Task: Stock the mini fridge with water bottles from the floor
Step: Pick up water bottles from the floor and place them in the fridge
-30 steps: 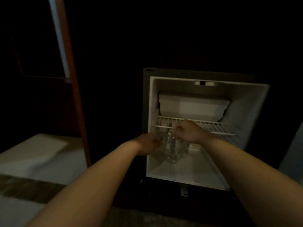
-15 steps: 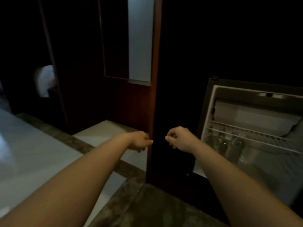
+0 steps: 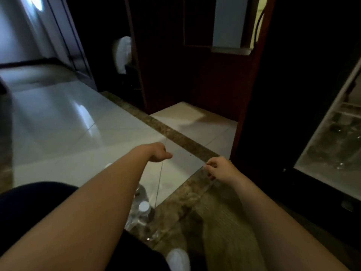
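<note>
The open mini fridge (image 3: 330,133) shows at the far right edge, with clear water bottles (image 3: 338,130) standing under its wire shelf. Clear water bottles with white caps (image 3: 143,209) stand on the floor beneath my left forearm, partly hidden by it. My left hand (image 3: 159,154) hovers over the white tiles with its fingers curled in and nothing in it. Close to the stone strip my right hand (image 3: 219,168) hangs empty too, fingers loosely bent and apart. Both hands are well left of the fridge.
Glossy white floor tiles (image 3: 78,122) spread to the left, crossed by a brown stone strip (image 3: 183,141). A dark wooden cabinet post (image 3: 248,94) stands between the floor and the fridge. My dark trouser leg (image 3: 39,190) and a white shoe (image 3: 176,259) are at the bottom.
My view has swung left and down, from the fridge to the floor. Both hands let go of the bottles in the fridge and pulled back out, empty, over the tiles.
</note>
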